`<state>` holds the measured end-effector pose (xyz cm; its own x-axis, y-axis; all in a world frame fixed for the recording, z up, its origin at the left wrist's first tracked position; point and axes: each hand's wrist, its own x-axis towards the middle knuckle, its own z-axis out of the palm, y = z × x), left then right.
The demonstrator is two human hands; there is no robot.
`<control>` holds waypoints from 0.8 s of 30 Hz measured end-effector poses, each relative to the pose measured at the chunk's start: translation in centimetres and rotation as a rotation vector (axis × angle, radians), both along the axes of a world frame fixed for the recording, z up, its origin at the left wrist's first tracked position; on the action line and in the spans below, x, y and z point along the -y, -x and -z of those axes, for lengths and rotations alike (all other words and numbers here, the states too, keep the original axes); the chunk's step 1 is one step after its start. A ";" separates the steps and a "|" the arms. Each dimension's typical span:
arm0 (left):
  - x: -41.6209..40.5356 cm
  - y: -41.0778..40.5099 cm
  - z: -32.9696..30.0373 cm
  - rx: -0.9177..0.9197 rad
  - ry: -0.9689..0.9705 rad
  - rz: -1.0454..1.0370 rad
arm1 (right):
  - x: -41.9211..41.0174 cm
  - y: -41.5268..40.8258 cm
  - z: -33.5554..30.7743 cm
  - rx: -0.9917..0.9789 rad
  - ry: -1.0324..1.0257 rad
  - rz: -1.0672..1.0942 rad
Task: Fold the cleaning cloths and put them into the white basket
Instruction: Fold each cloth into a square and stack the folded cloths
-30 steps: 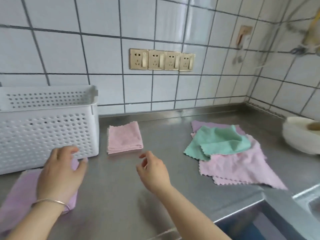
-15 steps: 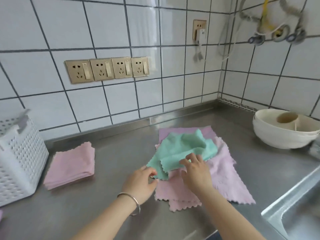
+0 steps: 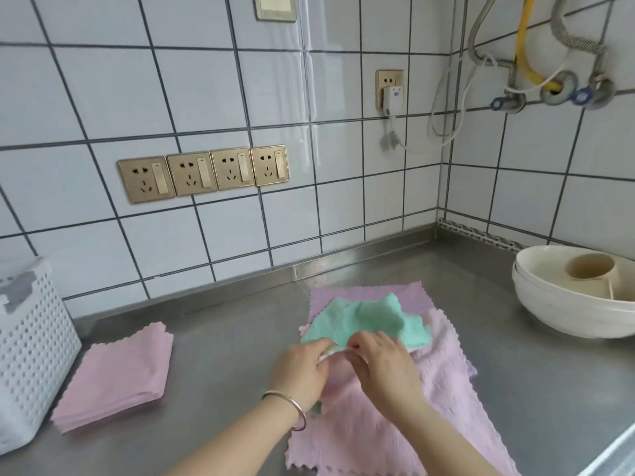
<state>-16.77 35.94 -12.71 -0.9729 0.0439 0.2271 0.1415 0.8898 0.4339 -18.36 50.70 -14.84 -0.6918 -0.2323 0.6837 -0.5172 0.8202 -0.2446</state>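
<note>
A crumpled green cloth (image 3: pixel 364 321) lies on top of a pile of unfolded pink cloths (image 3: pixel 395 420) in the middle of the steel counter. My left hand (image 3: pixel 302 372) and my right hand (image 3: pixel 381 369) meet at the green cloth's near edge, and both pinch it with the fingertips. A folded pink cloth (image 3: pixel 120 376) lies flat to the left, apart from the pile. The white perforated basket (image 3: pixel 31 348) stands at the far left edge of the view, right beside the folded cloth; its inside is hidden.
Stacked cream bowls (image 3: pixel 570 304) with a cup inside sit at the back right. A sink edge (image 3: pixel 615 451) shows at the bottom right corner. A tiled wall with gold sockets (image 3: pixel 202 173) runs behind the counter (image 3: pixel 226 341).
The view swung right, away from the basket. Both hands moved from near the basket to the cloth pile and took hold of the green cloth's near edge.
</note>
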 end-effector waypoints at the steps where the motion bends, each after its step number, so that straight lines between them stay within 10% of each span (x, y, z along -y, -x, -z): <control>1: 0.4 -0.3 -1.0 -0.027 0.028 0.002 | -0.4 0.2 -0.6 -0.022 -0.032 0.022; 12: 12.7 -11.9 -10.7 -0.282 -0.165 -0.027 | 1.4 -3.6 -8.4 -0.188 -0.031 0.035; 18: 20.6 -16.2 -13.3 -0.415 -0.198 -0.188 | 7.3 -8.2 -11.5 0.246 0.211 -0.197; 24: 28.7 -18.8 -14.0 -0.125 -0.269 -0.308 | 12.5 -9.5 -14.2 0.577 0.072 -0.413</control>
<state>2.02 7.20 1.27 -0.8956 -0.3212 0.3077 -0.0471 0.7562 0.6526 -8.91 38.23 -0.65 -0.8130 -0.5216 0.2586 -0.5540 0.5564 -0.6193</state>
